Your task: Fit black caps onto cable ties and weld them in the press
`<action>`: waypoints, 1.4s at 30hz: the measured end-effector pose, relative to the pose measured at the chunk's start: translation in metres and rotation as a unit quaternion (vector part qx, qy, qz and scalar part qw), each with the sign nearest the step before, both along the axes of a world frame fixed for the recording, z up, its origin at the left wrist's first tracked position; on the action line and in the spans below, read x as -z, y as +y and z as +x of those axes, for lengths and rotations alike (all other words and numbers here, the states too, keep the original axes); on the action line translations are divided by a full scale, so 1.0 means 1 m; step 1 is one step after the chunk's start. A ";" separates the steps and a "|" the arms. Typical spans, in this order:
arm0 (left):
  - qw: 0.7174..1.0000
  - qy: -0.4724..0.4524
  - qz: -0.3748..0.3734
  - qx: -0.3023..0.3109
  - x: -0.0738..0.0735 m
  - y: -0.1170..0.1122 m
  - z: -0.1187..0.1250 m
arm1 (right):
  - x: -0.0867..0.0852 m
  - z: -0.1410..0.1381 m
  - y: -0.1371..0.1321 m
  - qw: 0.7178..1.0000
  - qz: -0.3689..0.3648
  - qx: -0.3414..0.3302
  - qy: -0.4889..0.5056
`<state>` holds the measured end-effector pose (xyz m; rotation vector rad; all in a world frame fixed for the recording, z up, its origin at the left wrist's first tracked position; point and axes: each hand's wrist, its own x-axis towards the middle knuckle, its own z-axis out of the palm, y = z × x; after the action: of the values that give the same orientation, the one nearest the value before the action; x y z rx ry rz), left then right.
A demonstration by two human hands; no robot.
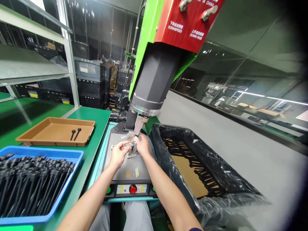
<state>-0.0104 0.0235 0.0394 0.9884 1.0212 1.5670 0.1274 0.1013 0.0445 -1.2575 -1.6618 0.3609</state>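
Both hands are at the small metal fixture (pixel 132 155) on the grey machine base, just below the metal horn (pixel 139 124) of a green and red press (pixel 158 70). My left hand (pixel 118 154) comes in from the left, thumb and fingers pinched at the edge of some crinkled clear plastic (pixel 132 140). On the other side my right hand (pixel 143 145) has its fingers curled in close to the horn tip. A small dark part shows by those fingertips, but what they grip is hidden.
A blue tray (pixel 80 157) full of black ribbed strap-like parts and a brown tray (pixel 92 123) with two black pieces (pixel 77 134) lie left on the green table. At right is a plastic-lined bin (pixel 192 192) with black parts on cardboard. A red button (pixel 132 189) fronts the base.
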 end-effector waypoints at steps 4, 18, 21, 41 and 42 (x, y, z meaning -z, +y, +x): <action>1.000 0.018 0.004 -0.010 0.011 -0.005 -0.005 | 0.007 0.005 -0.032 0.999 -0.012 0.012 0.030; 0.987 0.142 -0.047 -0.052 0.038 -0.051 -0.021 | 0.023 0.026 -0.146 0.957 -0.088 -0.167 0.219; 0.982 0.185 -0.008 -0.023 0.033 -0.077 -0.018 | 0.016 0.024 -0.156 0.972 -0.037 -0.163 0.167; 0.966 0.236 0.029 0.100 0.015 -0.146 -0.004 | 0.007 0.003 -0.193 0.957 -0.071 -0.260 0.109; 0.964 0.243 0.028 0.102 0.014 -0.152 -0.006 | 0.012 -0.001 -0.194 0.952 -0.080 -0.266 0.125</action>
<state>-0.0161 -0.1281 0.0259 1.5144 1.1635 1.2118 0.1266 -0.0926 0.0328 -0.8128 -1.7539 0.9593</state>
